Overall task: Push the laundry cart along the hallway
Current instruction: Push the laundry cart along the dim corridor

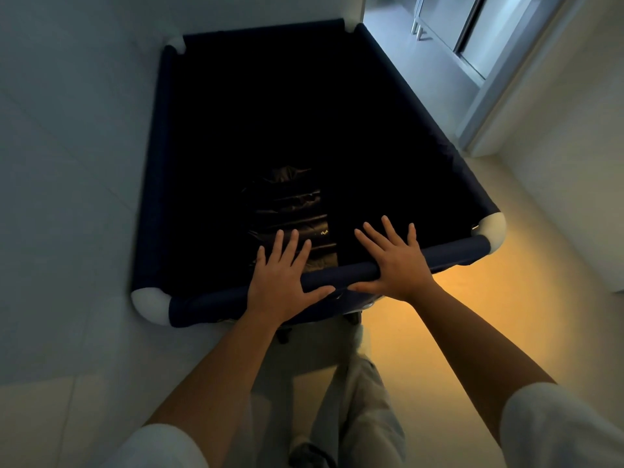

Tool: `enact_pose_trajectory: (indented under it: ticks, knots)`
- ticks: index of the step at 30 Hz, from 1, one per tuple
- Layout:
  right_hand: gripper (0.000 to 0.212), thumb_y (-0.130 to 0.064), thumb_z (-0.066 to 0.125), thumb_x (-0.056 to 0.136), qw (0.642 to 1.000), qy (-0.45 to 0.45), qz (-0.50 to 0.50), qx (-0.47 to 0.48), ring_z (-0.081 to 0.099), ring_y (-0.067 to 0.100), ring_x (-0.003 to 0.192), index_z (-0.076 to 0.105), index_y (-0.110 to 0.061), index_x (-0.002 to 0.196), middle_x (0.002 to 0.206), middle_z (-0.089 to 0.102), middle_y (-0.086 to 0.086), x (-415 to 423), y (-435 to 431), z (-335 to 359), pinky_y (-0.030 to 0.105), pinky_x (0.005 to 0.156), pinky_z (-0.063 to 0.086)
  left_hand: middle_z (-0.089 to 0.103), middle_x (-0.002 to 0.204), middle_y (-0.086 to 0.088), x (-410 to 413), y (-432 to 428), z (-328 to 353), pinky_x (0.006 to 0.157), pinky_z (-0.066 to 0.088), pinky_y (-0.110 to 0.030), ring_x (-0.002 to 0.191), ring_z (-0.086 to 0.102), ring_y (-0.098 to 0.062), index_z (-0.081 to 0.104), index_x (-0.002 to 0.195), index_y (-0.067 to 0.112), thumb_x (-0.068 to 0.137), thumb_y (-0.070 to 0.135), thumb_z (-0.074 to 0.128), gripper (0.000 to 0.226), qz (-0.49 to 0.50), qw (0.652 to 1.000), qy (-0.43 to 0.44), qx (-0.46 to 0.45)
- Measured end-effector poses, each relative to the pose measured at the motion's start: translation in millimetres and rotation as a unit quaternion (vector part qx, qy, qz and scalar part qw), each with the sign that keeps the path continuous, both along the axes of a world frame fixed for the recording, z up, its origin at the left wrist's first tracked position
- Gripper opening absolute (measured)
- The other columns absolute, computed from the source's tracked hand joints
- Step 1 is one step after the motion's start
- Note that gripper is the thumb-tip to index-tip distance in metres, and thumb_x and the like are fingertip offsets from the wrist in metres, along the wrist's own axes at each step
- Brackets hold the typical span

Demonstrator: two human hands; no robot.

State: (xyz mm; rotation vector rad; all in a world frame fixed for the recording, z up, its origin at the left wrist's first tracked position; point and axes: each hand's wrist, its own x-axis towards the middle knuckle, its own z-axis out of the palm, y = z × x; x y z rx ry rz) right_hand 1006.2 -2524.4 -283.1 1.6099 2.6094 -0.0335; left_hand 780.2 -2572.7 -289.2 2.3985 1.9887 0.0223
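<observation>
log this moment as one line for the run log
stage: pushing | left hand: open, flat on near rail | right hand: open, flat on rail | laundry cart: dark bundle inside | doorway: ahead right

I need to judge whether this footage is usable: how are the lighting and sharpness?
Head view: dim overall; the laundry cart interior is nearly black, its contents barely readable; a warm orange glow falls on the floor at right, cool daylight at the doorway; wide-angle bending at the edges; left hand and right hand reasonably sharp.
</observation>
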Motion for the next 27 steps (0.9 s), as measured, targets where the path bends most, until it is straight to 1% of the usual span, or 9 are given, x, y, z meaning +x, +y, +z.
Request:
enact_pose_trajectory:
  ticks: [2, 6, 9, 14, 18, 19, 21, 24, 27]
  knots:
    - [0.102, -0.083, 0.035, 0.068, 1.0, -0.005, 0.001, 0.001, -0.008, 0.028, 0.143, 0.003, -0.026, 0.147, 0.157, 0.009, 0.002, 0, 0, 1, 0.054, 0.109, -0.015, 0.014, 0.155, -0.006, 0, 1, 0, 0.111, 0.013, -0.051, 0.142, 0.005, -0.027, 0.02, 0.146, 0.021, 0.071, 0.083, 0.009, 0.098, 0.003, 1.0, 0.001, 0.001]
    - [0.101, -0.081, 0.039, 0.07, 1.0, 0.002, 0.0, -0.002, -0.008, 0.028, 0.143, 0.003, -0.027, 0.147, 0.157, 0.009, 0.003, 0, -1, 0, 0.054, 0.108, -0.015, 0.019, 0.154, -0.007, 2, -1, 1, 0.11, 0.015, -0.052, 0.142, 0.009, -0.028, 0.024, 0.145, 0.02, 0.072, 0.082, 0.012, 0.096, 0.002, 1.0, -0.003, 0.004]
    - [0.102, -0.082, 0.036, 0.069, 1.0, -0.002, -0.001, -0.003, -0.008, 0.028, 0.143, 0.003, -0.027, 0.147, 0.157, 0.009, 0.003, 1, 0, -2, 0.054, 0.108, -0.015, 0.022, 0.153, -0.008, 2, -2, 3, 0.11, 0.016, -0.053, 0.142, 0.011, -0.029, 0.027, 0.144, 0.018, 0.073, 0.081, 0.014, 0.096, -0.001, 1.0, -0.015, 0.001]
    - [0.102, -0.082, 0.038, 0.068, 1.0, 0.004, 0.001, -0.008, -0.009, 0.028, 0.143, 0.003, -0.027, 0.147, 0.157, 0.008, 0.002, 2, 1, -3, 0.055, 0.109, -0.014, 0.018, 0.154, -0.007, 2, -2, 4, 0.111, 0.013, -0.052, 0.142, 0.008, -0.028, 0.024, 0.145, 0.019, 0.072, 0.082, 0.014, 0.097, 0.004, 1.0, -0.012, 0.0]
    - [0.105, -0.087, 0.02, 0.062, 1.0, 0.011, 0.007, -0.004, -0.007, 0.029, 0.143, 0.005, -0.027, 0.147, 0.157, 0.01, 0.004, 2, 1, -4, 0.055, 0.108, -0.015, 0.024, 0.152, -0.009, 3, -3, 5, 0.109, 0.017, -0.054, 0.141, 0.014, -0.031, 0.03, 0.143, 0.017, 0.074, 0.08, 0.02, 0.095, -0.001, 1.0, -0.018, 0.009]
    - [0.105, -0.086, 0.019, 0.062, 1.0, 0.012, 0.008, -0.003, -0.006, 0.029, 0.143, 0.005, -0.027, 0.147, 0.157, 0.011, 0.004, 2, 2, -4, 0.055, 0.109, -0.014, 0.025, 0.152, -0.01, 4, -3, 6, 0.109, 0.017, -0.054, 0.141, 0.014, -0.031, 0.03, 0.143, 0.017, 0.074, 0.081, 0.02, 0.095, -0.001, 1.0, -0.014, 0.012]
    - [0.104, -0.086, 0.023, 0.064, 1.0, 0.009, 0.012, -0.007, -0.005, 0.03, 0.143, 0.005, -0.027, 0.147, 0.157, 0.011, 0.004, 2, 2, -4, 0.056, 0.109, -0.011, 0.025, 0.152, -0.01, 6, -5, 8, 0.11, 0.014, -0.055, 0.141, 0.013, -0.032, 0.03, 0.143, 0.018, 0.075, 0.081, 0.025, 0.093, 0.006, 1.0, -0.005, 0.015]
    - [0.104, -0.087, 0.022, 0.065, 1.0, 0.017, 0.015, -0.012, -0.007, 0.03, 0.143, 0.003, -0.028, 0.148, 0.157, 0.007, 0.003, 3, 3, -4, 0.057, 0.109, -0.01, 0.027, 0.15, -0.014, 17, -7, 11, 0.109, 0.013, -0.057, 0.14, 0.016, -0.035, 0.033, 0.142, 0.017, 0.076, 0.076, 0.028, 0.088, 0.026, 0.999, -0.011, 0.029]
    - [0.097, -0.083, 0.027, 0.072, 0.999, 0.023, 0.038, -0.032, -0.017, 0.028, 0.14, -0.006, -0.029, 0.146, 0.157, -0.002, 0.003, 6, 3, -2, 0.059, 0.107, -0.012, 0.03, 0.148, -0.018, 38, -9, 16, 0.106, 0.016, -0.06, 0.137, 0.021, -0.039, 0.036, 0.14, 0.014, 0.078, 0.071, 0.03, 0.084, 0.047, 0.998, -0.038, 0.021]
